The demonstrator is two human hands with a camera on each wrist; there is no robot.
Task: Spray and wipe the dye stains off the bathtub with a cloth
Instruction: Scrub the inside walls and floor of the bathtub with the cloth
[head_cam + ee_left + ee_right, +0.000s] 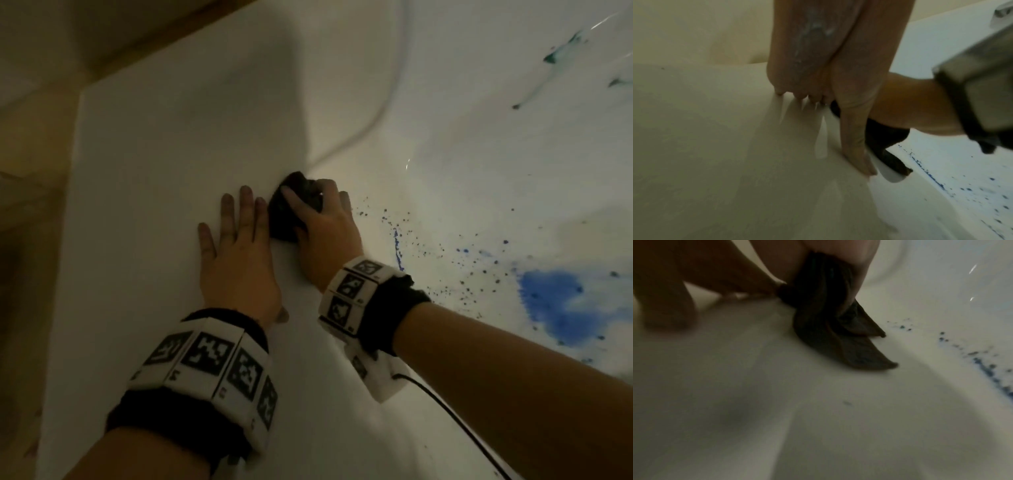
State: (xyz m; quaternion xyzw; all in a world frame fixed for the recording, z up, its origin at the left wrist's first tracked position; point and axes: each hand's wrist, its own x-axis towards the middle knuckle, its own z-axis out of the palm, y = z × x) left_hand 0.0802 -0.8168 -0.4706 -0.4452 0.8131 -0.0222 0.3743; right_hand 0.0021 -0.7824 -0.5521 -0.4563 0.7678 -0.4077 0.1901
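My right hand (318,219) grips a dark bunched cloth (287,212) and presses it on the white bathtub's wide rim (154,205), right at the inner edge. In the right wrist view the cloth (828,324) hangs from my fingers with its corners touching the tub. My left hand (236,240) lies flat on the rim just left of the cloth, fingers straight and spread; the left wrist view shows its fingertips (797,95) touching the surface. Blue dye specks (397,246) run down the tub wall to the right, with a large blue patch (551,298) further right.
Greenish dye marks (555,54) sit high on the far tub wall. A beige tiled wall (51,44) borders the rim at upper left. A black cable (445,407) trails from my right wrist band. No spray bottle is in view.
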